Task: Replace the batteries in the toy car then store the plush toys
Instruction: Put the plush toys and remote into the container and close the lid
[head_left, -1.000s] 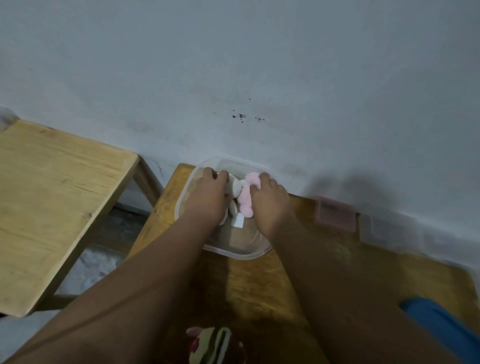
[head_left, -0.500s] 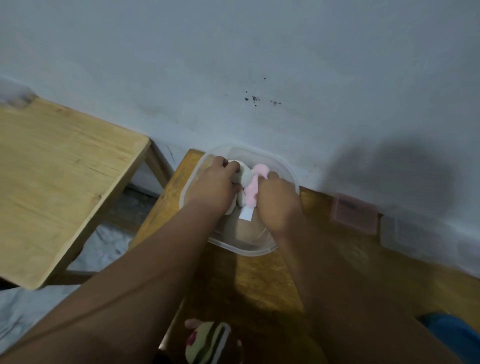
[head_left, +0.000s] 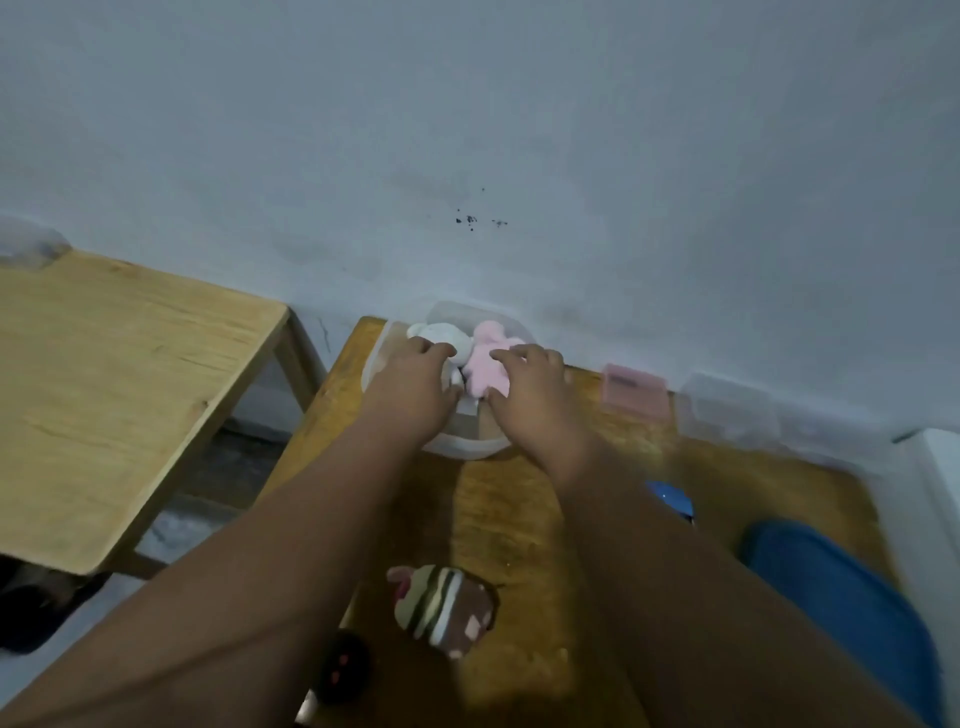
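Storing step under way. Wooden table (head_left: 519, 519) beneath both arms. Clear tub (head_left: 457, 447) under the hands, white plush (head_left: 441, 335) and pink plush (head_left: 488, 364) inside. Left hand (head_left: 415, 384) lies loosely on the white one, right hand (head_left: 524, 395) on the pink; neither clenched. Striped plush (head_left: 441, 605) waits nearer the elbows: probably next to fetch.
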